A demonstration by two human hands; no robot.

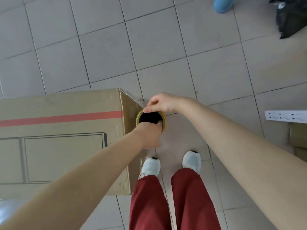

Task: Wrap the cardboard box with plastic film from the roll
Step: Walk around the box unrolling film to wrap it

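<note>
Brown cardboard fills the left side: the big cardboard box point(58, 113) lies on the grey tiled floor point(166, 39), with a red stripe along its top. The roll point(164, 122) is just beside the box's right end, near the far corner. It is upright, so its yellow rim and dark hole face up. Its lower end is hidden.

Both hands hold the roll. The left hand point(149, 135) comes in from the near side. Its fingers are curled down into the hole, so they cannot be seen. The right hand point(162, 102) sits on the far side of the roll. Its thumb point(147, 110) presses on the rim and its fingers bend over the far edge, gripping. The roll is between the two hands and touches both.

Some shiny, crinkly plastic film point(137, 98) shows on the box's far corner, just beside the right hand.

Below the roll are two white shoes point(150, 165) and red trousers point(191, 196). A black bag point(290, 19) and a blue thing point(222, 5) lie well apart at the top right. A white power strip point(285, 115) lies at the right edge.
</note>
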